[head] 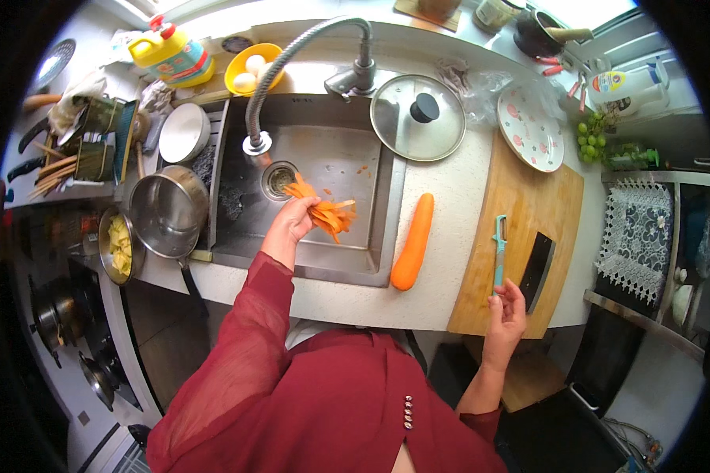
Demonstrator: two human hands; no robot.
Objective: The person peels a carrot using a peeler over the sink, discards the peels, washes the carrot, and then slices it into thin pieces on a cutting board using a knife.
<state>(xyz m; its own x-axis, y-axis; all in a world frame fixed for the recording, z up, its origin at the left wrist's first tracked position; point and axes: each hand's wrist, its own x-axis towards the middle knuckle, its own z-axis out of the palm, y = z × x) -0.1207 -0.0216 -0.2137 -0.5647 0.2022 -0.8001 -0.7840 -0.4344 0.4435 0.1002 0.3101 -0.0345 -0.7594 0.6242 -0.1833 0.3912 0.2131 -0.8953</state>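
Observation:
My left hand (294,220) holds a bunch of orange carrot peelings (325,214) over the stainless steel sink (349,148). A few scraps of peel lie on the basin floor. On the counter just right of the sink rests a peeled whole carrot (414,242). My right hand (507,316) is at the near part of the wooden cutting board (470,278), its fingertips at the handle end of a turquoise peeler (499,254). Whether they grip that handle cannot be made out. Beside the peeler lies a dark kitchen knife or cleaver blade (537,269).
A flexible-neck faucet (257,88) arches over the basin. A glass lid (417,133) overlaps its right rim. A patterned plate (529,127) sits on the board's far end. Left stand a saucepan (168,213), a white bowl (183,133) and a bowl of yellow pieces (119,248).

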